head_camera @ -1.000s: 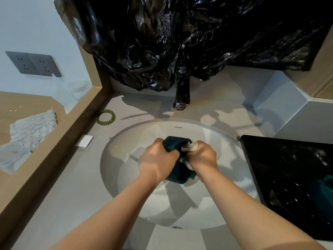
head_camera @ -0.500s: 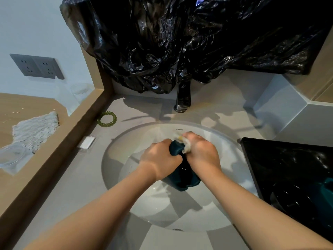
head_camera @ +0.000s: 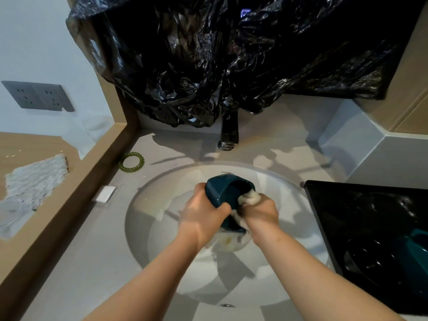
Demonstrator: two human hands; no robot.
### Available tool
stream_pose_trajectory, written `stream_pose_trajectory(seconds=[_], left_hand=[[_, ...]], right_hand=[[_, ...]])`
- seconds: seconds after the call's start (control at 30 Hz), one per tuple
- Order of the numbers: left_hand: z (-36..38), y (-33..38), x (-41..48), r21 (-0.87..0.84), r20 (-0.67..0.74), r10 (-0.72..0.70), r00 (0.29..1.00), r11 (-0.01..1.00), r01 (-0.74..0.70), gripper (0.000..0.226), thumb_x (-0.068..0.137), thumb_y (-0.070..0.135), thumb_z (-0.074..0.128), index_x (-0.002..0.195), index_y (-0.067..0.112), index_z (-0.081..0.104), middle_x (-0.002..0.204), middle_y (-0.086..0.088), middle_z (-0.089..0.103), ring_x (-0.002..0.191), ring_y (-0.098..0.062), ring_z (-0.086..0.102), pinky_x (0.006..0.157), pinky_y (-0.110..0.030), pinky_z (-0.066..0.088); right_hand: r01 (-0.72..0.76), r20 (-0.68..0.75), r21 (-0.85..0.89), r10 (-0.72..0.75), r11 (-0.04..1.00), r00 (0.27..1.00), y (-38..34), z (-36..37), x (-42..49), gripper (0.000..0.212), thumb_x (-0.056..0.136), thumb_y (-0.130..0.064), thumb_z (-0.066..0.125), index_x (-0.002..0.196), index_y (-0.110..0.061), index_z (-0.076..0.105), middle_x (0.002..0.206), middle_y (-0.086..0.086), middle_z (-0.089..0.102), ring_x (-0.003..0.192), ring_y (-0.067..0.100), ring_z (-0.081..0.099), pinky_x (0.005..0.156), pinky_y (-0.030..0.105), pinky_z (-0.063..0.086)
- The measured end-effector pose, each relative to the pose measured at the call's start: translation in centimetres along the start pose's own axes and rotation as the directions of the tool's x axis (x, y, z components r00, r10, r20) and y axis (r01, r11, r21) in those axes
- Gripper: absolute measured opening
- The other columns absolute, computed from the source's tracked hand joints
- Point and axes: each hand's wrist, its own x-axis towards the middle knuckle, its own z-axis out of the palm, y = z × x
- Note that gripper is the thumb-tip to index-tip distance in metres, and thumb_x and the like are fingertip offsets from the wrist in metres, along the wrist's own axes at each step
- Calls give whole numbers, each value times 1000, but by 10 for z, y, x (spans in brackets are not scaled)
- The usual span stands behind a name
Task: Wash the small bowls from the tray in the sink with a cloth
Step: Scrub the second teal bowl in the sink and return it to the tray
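Over the round white sink (head_camera: 159, 242) my left hand (head_camera: 203, 214) grips a small dark teal bowl (head_camera: 222, 191), tipped on its side with its mouth turned to the right. My right hand (head_camera: 260, 213) holds a pale cloth (head_camera: 250, 197) bunched against the bowl's rim and inside; more of the cloth hangs below the hands. A black tray (head_camera: 324, 212) lies on the counter at the right, and another teal bowl (head_camera: 414, 256) sits in it near the frame's edge.
A dark tap (head_camera: 229, 133) stands behind the sink under a crumpled black plastic sheet (head_camera: 231, 59). A green coil hair tie (head_camera: 131, 161) and a small white block (head_camera: 105, 193) lie on the grey counter at the left. A wooden ledge (head_camera: 76, 181) borders it.
The bowl has been turned in my left hand so its mouth now faces right and more of it shows. My right hand has shifted lower and to the right with the cloth.
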Motion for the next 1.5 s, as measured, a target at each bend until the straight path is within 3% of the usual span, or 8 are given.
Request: stream_pose_trajectory(seconds=[0.13,0.43,0.63,0.73,0.87,1.17,1.37,1.5], left_hand=[[-18,5,16,-163,309,-131,942,968,188,30,76,29,74,94,12,57,95,-15,67,88,-30,66,76,-43,58],[-10,18,21,286,351,-49,935,956,-57,18,75,14,56,61,15,44,63,0,45,60,-15,40,54,-26,29],[-11,19,19,239,91,20,996,970,-41,16,78,24,57,82,9,54,73,-2,54,64,-18,47,55,-29,34],[-2,22,13,209,-83,64,994,977,-46,19,81,27,56,94,14,54,74,3,56,63,-11,48,52,-25,32],[1,16,11,236,-85,86,993,970,-64,20,79,28,56,94,16,52,75,4,57,65,-9,49,52,-24,33],[-6,20,11,403,159,159,974,891,-211,22,79,31,55,92,13,48,84,-3,59,77,-24,56,57,-29,35],[1,22,1,214,-170,165,972,969,-127,21,79,27,57,93,13,52,76,2,58,69,-18,52,54,-29,33],[10,16,-8,141,-240,159,958,982,-128,26,80,29,59,102,19,51,85,6,60,83,-19,56,69,-29,40]], right_hand=[[375,190,-700,-347,608,918,-17,-20,6,23,74,-6,61,92,-19,54,89,0,55,78,22,50,62,22,36],[683,517,-694,-504,227,692,-24,-1,-3,19,91,-21,45,110,-19,48,106,5,58,99,27,57,72,28,40],[445,153,-557,-440,701,885,-8,-6,21,11,81,-15,57,91,-17,52,85,2,59,77,24,56,50,11,39],[62,9,79,-63,995,998,1,7,13,14,83,-3,53,81,-16,57,85,7,60,57,19,55,43,11,44],[-188,64,330,177,925,982,3,7,-1,18,87,2,45,79,-9,56,86,13,60,50,24,54,35,16,44],[676,361,-641,-633,365,685,-24,-4,-8,16,91,-23,47,104,-26,55,103,-6,57,98,20,54,78,28,42],[160,-84,-24,-161,987,983,-8,4,0,8,89,-9,50,86,-12,57,81,6,56,56,17,50,41,11,37],[-114,76,422,90,899,993,1,8,-4,23,88,1,37,72,-9,50,64,7,46,31,17,39,36,20,35]])
